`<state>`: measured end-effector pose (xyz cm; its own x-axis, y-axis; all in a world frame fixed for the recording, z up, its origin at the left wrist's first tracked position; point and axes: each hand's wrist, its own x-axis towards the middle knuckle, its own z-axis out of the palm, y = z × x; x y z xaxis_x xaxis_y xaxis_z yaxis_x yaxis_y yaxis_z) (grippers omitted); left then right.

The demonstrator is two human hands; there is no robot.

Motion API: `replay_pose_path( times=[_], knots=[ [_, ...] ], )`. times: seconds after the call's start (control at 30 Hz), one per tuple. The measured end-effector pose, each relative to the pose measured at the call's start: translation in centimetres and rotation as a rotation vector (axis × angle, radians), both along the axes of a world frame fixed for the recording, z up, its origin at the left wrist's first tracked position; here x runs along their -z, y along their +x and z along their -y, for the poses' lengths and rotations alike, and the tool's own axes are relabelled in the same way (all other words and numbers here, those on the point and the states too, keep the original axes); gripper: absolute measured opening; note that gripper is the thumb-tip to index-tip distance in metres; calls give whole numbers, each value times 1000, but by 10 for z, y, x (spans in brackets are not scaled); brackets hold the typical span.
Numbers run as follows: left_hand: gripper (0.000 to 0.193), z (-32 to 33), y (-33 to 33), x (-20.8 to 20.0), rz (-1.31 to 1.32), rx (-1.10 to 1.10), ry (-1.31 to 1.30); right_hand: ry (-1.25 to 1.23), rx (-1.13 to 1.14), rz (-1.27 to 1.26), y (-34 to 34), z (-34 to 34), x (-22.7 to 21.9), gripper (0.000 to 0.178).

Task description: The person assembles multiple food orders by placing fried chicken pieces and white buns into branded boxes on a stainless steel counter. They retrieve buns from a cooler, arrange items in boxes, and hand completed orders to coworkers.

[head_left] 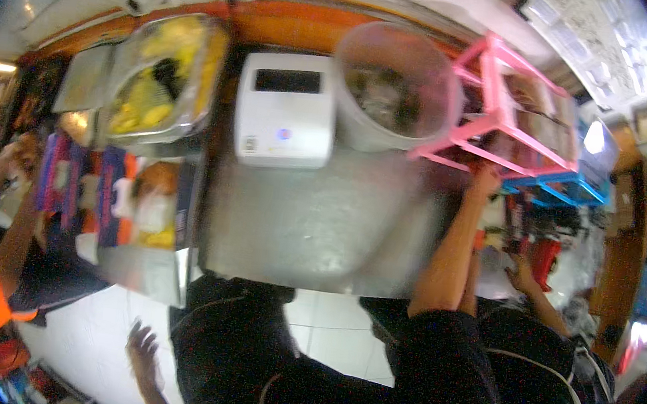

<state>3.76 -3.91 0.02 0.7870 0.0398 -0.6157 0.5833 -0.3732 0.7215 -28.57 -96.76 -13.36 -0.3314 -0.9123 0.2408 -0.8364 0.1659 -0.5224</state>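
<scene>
Pink rack (498, 120) partly hides our right hand (485, 180) at its near edge, grip unclear; our left hand (145, 348), loosely spread, hangs well left of it.

The metal counter (320, 226) is free in front (white device (285, 121), tub (388, 139) and pink rack (499, 120) block behind).
</scene>
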Motion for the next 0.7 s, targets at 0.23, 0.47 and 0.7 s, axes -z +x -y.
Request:
replay_pose_path(
  times=[0.23,0.47,0.7],
  knots=[
    [48,55,42,-46,162,15,-252,-138,-271,1271,143,-323,-166,28],
    [44,64,105,-94,280,-13,-432,775,-1283,1195,413,-620,-307,32],
    [47,29,149,-89,191,62,-697,570,-1172,320,649,-681,-292,48]
  ],
)
